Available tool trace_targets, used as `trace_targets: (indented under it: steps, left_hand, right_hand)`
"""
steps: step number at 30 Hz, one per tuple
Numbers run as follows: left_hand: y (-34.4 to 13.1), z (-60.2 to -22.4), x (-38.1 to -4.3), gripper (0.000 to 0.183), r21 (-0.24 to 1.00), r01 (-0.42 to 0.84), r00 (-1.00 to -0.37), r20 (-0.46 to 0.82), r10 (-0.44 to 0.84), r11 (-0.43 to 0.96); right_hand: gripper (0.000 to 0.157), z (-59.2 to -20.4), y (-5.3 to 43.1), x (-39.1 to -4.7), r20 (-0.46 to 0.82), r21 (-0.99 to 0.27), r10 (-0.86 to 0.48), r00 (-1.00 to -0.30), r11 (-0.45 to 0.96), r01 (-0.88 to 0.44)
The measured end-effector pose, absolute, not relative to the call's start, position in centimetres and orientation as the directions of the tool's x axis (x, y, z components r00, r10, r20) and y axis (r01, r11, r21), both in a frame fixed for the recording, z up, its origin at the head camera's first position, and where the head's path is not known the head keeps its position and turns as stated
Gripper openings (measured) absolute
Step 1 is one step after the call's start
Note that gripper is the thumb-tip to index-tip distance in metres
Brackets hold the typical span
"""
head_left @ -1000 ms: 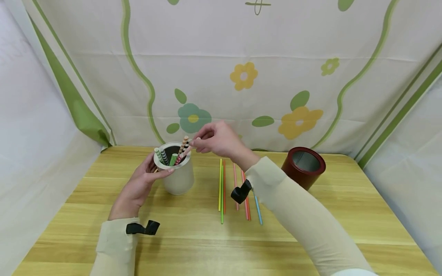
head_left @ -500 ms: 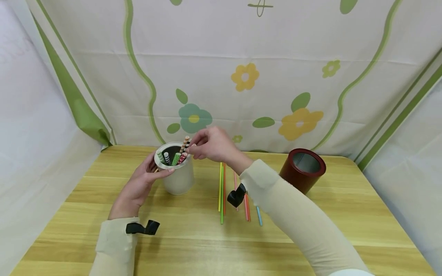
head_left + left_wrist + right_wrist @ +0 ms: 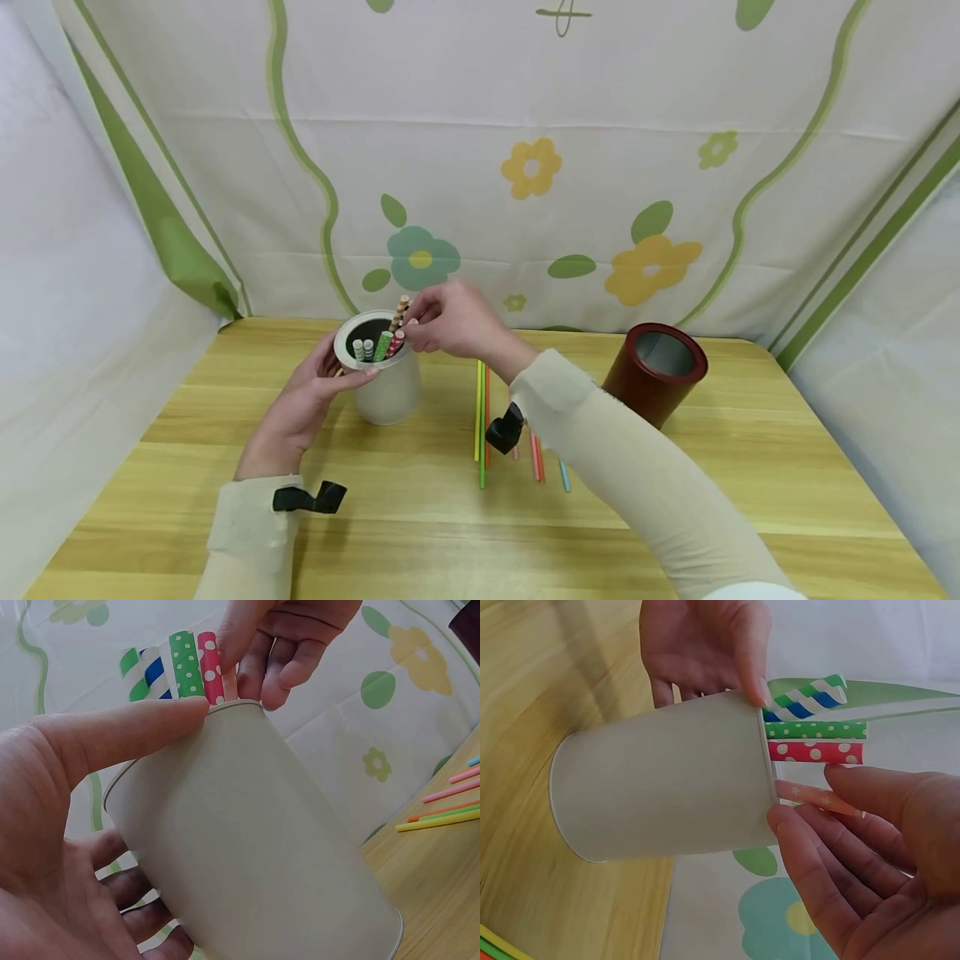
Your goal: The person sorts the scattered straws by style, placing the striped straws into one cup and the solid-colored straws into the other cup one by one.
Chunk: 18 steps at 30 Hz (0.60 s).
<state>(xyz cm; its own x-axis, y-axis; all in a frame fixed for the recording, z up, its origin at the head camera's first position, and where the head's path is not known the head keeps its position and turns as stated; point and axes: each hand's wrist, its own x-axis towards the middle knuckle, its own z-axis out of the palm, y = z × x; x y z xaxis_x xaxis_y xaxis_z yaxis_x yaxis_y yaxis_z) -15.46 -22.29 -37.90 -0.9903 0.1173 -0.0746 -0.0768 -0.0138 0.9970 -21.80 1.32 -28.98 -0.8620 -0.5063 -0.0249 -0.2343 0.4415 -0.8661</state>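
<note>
My left hand [image 3: 303, 396] holds a white can [image 3: 390, 392] from its left side, thumb along the rim. Several paper straws stand in the can: green-and-white striped [image 3: 135, 679], blue-and-white striped [image 3: 156, 675], green dotted [image 3: 186, 666], red dotted [image 3: 211, 667] and orange striped [image 3: 399, 313]. At the rim's right side my right hand [image 3: 461, 323] pinches a pale pink straw with white stars [image 3: 817, 795], whose lower end is inside the can. Its thumb lies close to the red dotted straw in the right wrist view.
A dark red can [image 3: 641, 383] with an open top stands on the wooden table [image 3: 465, 550] to the right. Between the cans lie several thin coloured sticks, including green [image 3: 482, 467] and blue [image 3: 565, 477]. My right forearm covers some. A flowered cloth [image 3: 450, 158] hangs behind.
My right hand has moved slightly left and down, lowering the pink straw at the rim. The striped straws in the can have shifted and sunk lower. My left hand keeps its place.
</note>
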Motion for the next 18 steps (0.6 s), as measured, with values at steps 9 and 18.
trace_targets:
  steps: [9, 18]
  left_hand:
    - [-22.42, -37.99, -15.33, 0.089, 0.997, -0.078, -0.990, -0.075, 0.116, -0.018]
    - [-22.29, -37.91, -15.35, 0.087, 0.997, -0.073, -0.990, -0.070, 0.121, -0.019]
  right_hand:
    - [0.009, -29.84, 1.00, -21.66, 0.009, -0.864, -0.519, -0.855, 0.426, -0.268]
    - [0.012, -29.53, 1.47, -21.42, 0.002, -0.838, -0.502, -0.865, 0.471, -0.276]
